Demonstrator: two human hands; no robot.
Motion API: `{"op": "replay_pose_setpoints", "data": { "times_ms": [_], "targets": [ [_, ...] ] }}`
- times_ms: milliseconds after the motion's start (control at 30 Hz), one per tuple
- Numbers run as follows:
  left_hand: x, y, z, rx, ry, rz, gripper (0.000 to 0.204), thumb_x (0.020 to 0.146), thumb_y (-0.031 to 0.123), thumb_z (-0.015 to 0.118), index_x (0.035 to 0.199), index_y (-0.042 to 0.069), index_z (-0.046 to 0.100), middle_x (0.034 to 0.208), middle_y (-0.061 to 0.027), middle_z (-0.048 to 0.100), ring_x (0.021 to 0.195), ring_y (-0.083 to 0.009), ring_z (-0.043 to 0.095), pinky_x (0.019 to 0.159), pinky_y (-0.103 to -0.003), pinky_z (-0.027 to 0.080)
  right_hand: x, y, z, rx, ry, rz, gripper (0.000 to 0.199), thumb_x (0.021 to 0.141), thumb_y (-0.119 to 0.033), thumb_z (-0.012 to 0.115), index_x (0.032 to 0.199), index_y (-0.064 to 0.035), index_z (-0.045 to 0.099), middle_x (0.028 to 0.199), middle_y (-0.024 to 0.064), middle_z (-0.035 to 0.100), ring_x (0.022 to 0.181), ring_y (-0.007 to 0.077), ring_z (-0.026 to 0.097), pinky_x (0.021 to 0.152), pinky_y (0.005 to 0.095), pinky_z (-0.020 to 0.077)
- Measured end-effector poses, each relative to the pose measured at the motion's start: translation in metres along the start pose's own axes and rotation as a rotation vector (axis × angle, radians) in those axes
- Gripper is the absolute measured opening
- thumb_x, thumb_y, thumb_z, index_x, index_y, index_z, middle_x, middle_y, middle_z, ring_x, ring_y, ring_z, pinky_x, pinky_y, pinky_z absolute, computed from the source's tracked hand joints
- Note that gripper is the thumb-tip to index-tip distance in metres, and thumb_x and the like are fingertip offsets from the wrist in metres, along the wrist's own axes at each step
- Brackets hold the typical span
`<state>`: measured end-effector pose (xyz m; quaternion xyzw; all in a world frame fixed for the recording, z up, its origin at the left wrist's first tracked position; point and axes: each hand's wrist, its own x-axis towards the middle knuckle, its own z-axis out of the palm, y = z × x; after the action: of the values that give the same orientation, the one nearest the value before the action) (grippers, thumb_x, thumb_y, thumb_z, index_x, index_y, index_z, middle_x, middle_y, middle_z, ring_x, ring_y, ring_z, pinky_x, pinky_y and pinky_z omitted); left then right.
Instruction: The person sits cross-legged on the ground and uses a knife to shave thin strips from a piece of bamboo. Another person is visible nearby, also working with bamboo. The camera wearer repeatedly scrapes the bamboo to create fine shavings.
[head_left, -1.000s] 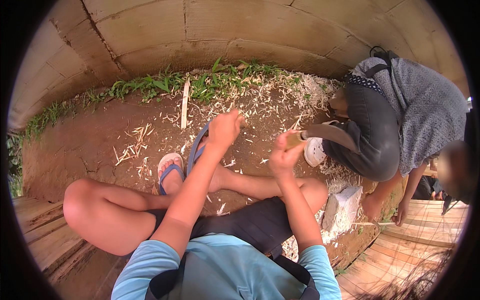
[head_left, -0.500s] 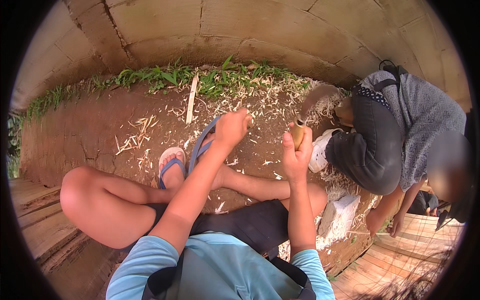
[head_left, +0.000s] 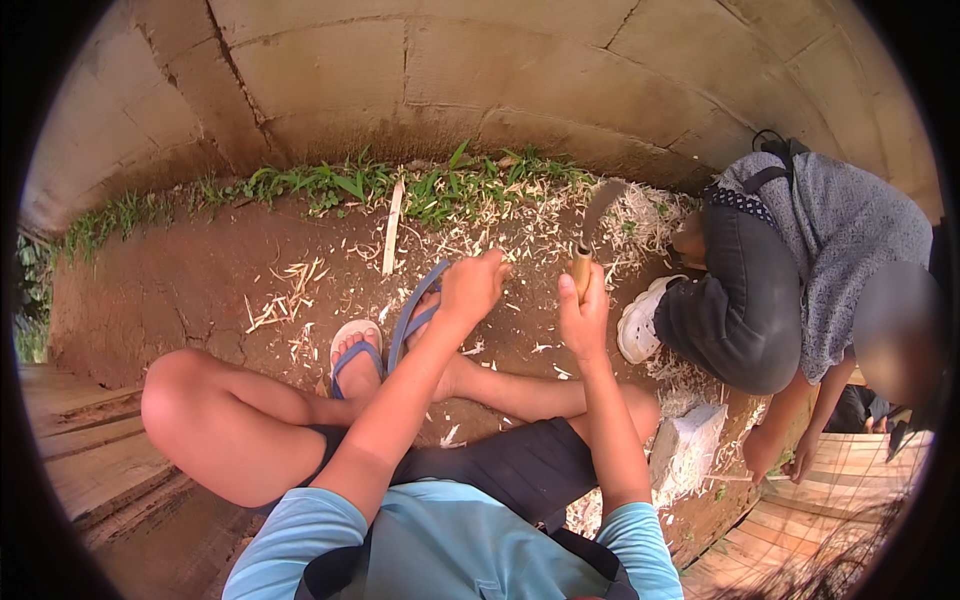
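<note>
My right hand (head_left: 586,318) grips the wooden handle of a knife (head_left: 582,268), and its grey blade points up and away from me over the wood shavings. My left hand (head_left: 470,287) is held out beside it with fingers curled in. I see nothing in it. It hovers over my feet in blue-strapped sandals (head_left: 356,345). I sit on the ground with my knees bent, the left knee (head_left: 180,395) raised. The two hands are a short gap apart.
Pale wood shavings (head_left: 520,230) litter the brown soil below a grass strip and a block wall (head_left: 420,70). A thin wooden strip (head_left: 392,228) lies near the grass. Another person (head_left: 780,270) crouches at right. Woven matting (head_left: 850,490) and a white block (head_left: 690,445) sit lower right.
My right hand has turned the knife from lying sideways to blade up and lifted it slightly. My left hand stayed near the same spot with its fingers curled in.
</note>
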<state>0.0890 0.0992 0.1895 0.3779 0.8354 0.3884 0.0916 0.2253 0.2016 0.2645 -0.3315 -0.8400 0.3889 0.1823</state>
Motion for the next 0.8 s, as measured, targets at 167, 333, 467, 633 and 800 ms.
{"op": "replay_pose_setpoints", "data": {
  "times_ms": [167,333,467,633,800],
  "targets": [
    [-0.003,-0.003,0.003,0.017,0.004,0.001,0.023,0.090,0.027,0.061,0.086,0.005,0.059,0.070,-0.0223,0.063,0.070,-0.0438,0.062,0.063,-0.053,0.048,-0.013,0.104,0.034,-0.761,-0.558,0.314,0.046,0.093,-0.038,0.052,0.121,-0.0017,0.055,0.102,0.0235,0.068,0.101,0.0378,0.065,0.086,0.0502,0.0494],
    [0.002,-0.008,-0.004,0.052,0.030,-0.046,0.019,0.090,0.024,0.060,0.087,0.005,0.059,0.072,-0.0204,0.065,0.071,-0.0414,0.064,0.064,-0.051,0.050,-0.007,0.080,0.021,-0.653,-0.608,0.406,0.047,0.090,-0.041,0.053,0.112,-0.0024,0.067,0.110,0.0255,0.065,0.105,0.0402,0.062,0.090,0.0489,0.0476],
    [0.000,-0.011,0.000,0.042,0.027,-0.028,0.020,0.092,0.025,0.059,0.088,0.006,0.058,0.071,-0.0202,0.064,0.071,-0.0423,0.063,0.064,-0.052,0.049,-0.005,0.065,0.000,-0.610,-0.446,0.218,0.042,0.090,-0.041,0.054,0.112,-0.0057,0.063,0.097,0.0217,0.069,0.094,0.0390,0.066,0.082,0.0489,0.0503],
    [-0.006,-0.009,-0.004,0.031,0.034,-0.055,0.022,0.092,0.027,0.059,0.089,0.006,0.054,0.071,-0.0207,0.064,0.071,-0.0436,0.063,0.064,-0.053,0.048,-0.012,0.010,-0.013,-0.044,0.107,-0.143,0.032,0.091,-0.032,0.058,0.106,-0.0038,0.055,0.072,0.0179,0.064,0.066,0.0374,0.064,0.060,0.0476,0.0486],
    [-0.003,-0.001,0.001,-0.009,0.014,-0.063,0.024,0.091,0.029,0.059,0.091,0.006,0.055,0.072,-0.0202,0.065,0.072,-0.0440,0.063,0.065,-0.053,0.048,-0.024,0.103,0.025,-0.631,-0.390,0.170,0.038,0.094,-0.036,0.050,0.108,-0.0011,0.052,0.084,0.0239,0.067,0.079,0.0394,0.068,0.070,0.0519,0.0523]
  ]
}}
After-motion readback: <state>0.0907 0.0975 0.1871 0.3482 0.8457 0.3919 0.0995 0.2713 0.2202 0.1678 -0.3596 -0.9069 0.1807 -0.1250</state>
